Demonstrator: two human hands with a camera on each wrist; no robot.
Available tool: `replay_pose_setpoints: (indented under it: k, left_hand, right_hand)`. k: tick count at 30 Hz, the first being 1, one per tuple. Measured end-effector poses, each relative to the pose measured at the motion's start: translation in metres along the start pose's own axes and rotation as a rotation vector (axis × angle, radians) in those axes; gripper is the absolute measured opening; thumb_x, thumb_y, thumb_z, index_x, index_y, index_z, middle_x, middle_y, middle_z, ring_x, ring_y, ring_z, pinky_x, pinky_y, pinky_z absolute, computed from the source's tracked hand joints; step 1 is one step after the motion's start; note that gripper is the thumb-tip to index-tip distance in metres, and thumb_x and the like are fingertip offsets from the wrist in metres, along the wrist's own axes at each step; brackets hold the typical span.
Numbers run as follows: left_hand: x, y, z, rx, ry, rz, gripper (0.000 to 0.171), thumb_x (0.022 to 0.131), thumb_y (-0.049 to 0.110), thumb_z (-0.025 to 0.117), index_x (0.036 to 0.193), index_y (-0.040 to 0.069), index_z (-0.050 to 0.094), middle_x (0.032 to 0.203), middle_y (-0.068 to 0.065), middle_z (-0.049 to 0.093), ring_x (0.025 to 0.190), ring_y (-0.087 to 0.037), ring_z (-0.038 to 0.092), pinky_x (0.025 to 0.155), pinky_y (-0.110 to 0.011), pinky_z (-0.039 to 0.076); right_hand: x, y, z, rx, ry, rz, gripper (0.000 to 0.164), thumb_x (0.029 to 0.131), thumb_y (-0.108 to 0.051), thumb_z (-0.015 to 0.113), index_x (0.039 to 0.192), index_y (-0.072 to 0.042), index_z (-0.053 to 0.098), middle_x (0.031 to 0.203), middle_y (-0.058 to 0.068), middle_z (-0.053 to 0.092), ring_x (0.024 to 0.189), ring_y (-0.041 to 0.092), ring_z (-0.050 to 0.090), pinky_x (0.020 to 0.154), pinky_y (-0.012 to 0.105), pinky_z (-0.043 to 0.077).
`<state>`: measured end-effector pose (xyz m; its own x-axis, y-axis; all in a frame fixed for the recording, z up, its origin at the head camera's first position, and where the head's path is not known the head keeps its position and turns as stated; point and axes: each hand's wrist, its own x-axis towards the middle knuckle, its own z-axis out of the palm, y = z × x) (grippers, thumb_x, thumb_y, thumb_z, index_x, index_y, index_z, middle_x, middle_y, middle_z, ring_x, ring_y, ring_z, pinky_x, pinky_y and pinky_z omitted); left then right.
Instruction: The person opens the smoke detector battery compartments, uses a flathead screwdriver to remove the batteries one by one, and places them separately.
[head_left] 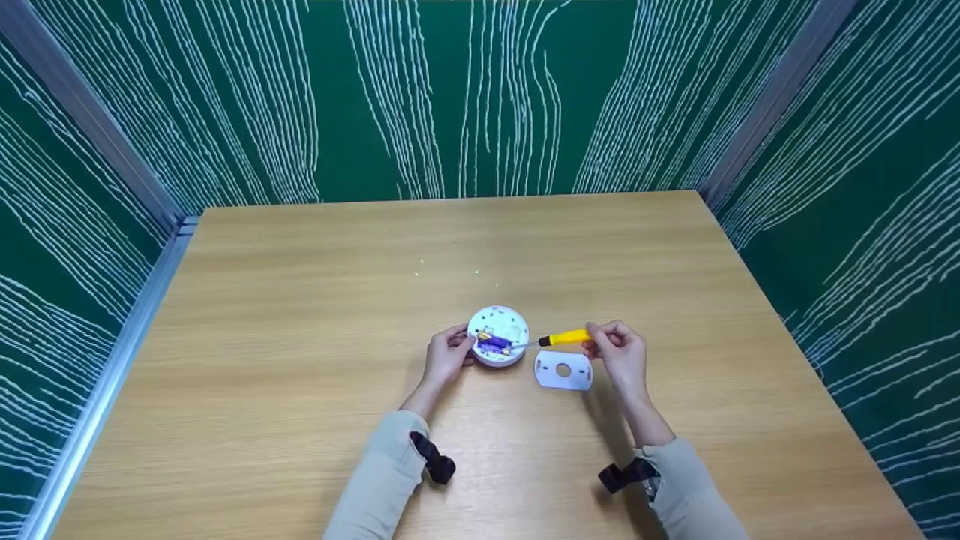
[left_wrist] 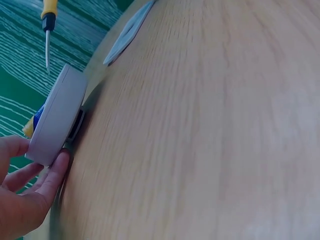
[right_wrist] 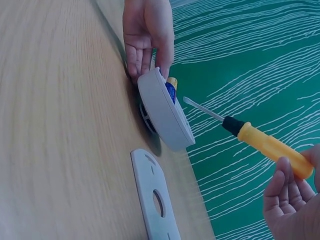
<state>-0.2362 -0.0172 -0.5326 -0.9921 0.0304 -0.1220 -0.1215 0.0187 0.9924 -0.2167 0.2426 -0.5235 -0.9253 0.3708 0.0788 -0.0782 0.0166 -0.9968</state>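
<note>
Beside a white plate (head_left: 564, 383), the left hand (head_left: 446, 357) grips a round device (head_left: 511, 325), the right hand (head_left: 622, 351) a screwdriver (head_left: 568, 337).

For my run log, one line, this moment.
left hand: holds white round plastic device | right hand: holds yellow-handled metal screwdriver | wooden table: white holed plate

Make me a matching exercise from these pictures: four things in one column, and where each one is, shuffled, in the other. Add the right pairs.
Things
1. Screwdriver
2. Round white device
3. Flat white plate
4. Batteries

Places
A. Lying on the table
B. At the open face of another thing
C. Held by the right hand
D. Held at its edge by the left hand

Pairs: 1-C, 2-D, 3-A, 4-B
</note>
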Motion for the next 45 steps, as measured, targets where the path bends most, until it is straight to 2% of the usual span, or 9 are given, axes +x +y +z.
replay_pose_setpoints:
  k: [3,6,12,17,20,24,32,39,45]
  left_hand:
    - [0.003,-0.01,0.002,-0.005,0.022,-0.006,0.036,0.084,0.0,0.055,0.117,-0.012,0.049,0.1,-0.023,0.06,0.064,-0.01,0.057,0.057,-0.031,0.057]
    - [0.002,-0.011,0.004,-0.015,0.048,-0.01,0.036,0.083,0.001,0.056,0.117,-0.011,0.05,0.1,-0.022,0.06,0.064,-0.009,0.057,0.058,-0.031,0.057]
    - [-0.002,-0.014,0.007,-0.073,0.087,-0.016,0.037,0.082,0.002,0.059,0.116,-0.01,0.051,0.094,-0.019,0.061,0.062,-0.009,0.057,0.061,-0.031,0.057]
    - [-0.005,-0.016,0.009,-0.115,0.117,-0.027,0.039,0.081,0.003,0.061,0.116,-0.011,0.05,0.084,-0.014,0.062,0.06,-0.01,0.058,0.058,-0.029,0.056]
    - [-0.007,-0.016,0.011,-0.126,0.136,-0.026,0.039,0.081,0.003,0.061,0.115,-0.011,0.05,0.082,-0.013,0.061,0.059,-0.012,0.058,0.057,-0.029,0.056]
    - [-0.01,-0.016,0.013,-0.128,0.166,-0.037,0.04,0.08,0.004,0.063,0.115,-0.009,0.052,0.085,-0.014,0.062,0.062,-0.015,0.059,0.058,-0.03,0.057]
    - [-0.012,-0.019,0.019,-0.132,0.23,-0.053,0.039,0.078,0.007,0.065,0.113,-0.007,0.054,0.081,-0.011,0.062,0.06,-0.014,0.059,0.058,-0.03,0.056]
    - [-0.013,-0.021,0.021,-0.124,0.281,-0.067,0.039,0.077,0.007,0.067,0.112,-0.004,0.056,0.075,-0.008,0.059,0.057,-0.012,0.058,0.056,-0.027,0.056]
    - [-0.015,-0.021,0.023,-0.147,0.293,-0.041,0.038,0.076,0.006,0.067,0.11,-0.006,0.056,0.071,-0.005,0.056,0.056,-0.013,0.057,0.055,-0.027,0.056]
  right_hand:
    - [-0.019,-0.042,0.008,-0.02,-0.009,0.035,0.013,0.081,-0.004,0.062,0.071,0.002,0.056,0.058,0.004,0.061,0.048,0.016,0.056,0.047,0.022,0.053]
    - [-0.018,-0.043,0.008,-0.025,-0.016,0.008,0.014,0.081,-0.006,0.064,0.071,0.002,0.057,0.06,0.005,0.061,0.048,0.015,0.056,0.046,0.02,0.052]
    - [0.003,-0.005,-0.001,0.066,-0.092,-0.087,0.015,0.077,-0.012,0.069,0.074,0.0,0.059,0.065,0.012,0.062,0.049,0.017,0.056,0.044,0.019,0.05]
    - [0.021,0.02,-0.005,-0.044,-0.096,-0.131,0.02,0.078,-0.019,0.069,0.076,-0.002,0.059,0.067,0.011,0.063,0.05,0.018,0.058,0.045,0.019,0.052]
    - [0.013,0.001,0.0,-0.082,-0.105,-0.169,0.02,0.078,-0.018,0.068,0.075,-0.001,0.059,0.067,0.012,0.063,0.049,0.019,0.057,0.044,0.019,0.051]
    - [-0.005,-0.04,0.011,-0.161,-0.107,-0.218,0.02,0.078,-0.016,0.069,0.073,0.0,0.058,0.064,0.01,0.062,0.048,0.015,0.056,0.043,0.018,0.05]
    - [-0.018,-0.083,0.024,-0.247,-0.143,-0.212,0.016,0.077,-0.005,0.067,0.072,0.006,0.057,0.064,0.012,0.06,0.049,0.018,0.056,0.046,0.021,0.053]
    - [-0.023,-0.096,0.032,-0.297,-0.169,-0.244,0.014,0.077,-0.003,0.067,0.071,0.006,0.057,0.063,0.013,0.058,0.05,0.027,0.054,0.044,0.017,0.051]
    - [-0.013,-0.083,0.033,-0.297,-0.205,-0.3,0.015,0.076,-0.004,0.068,0.07,0.004,0.058,0.062,0.011,0.059,0.049,0.027,0.055,0.042,0.016,0.049]
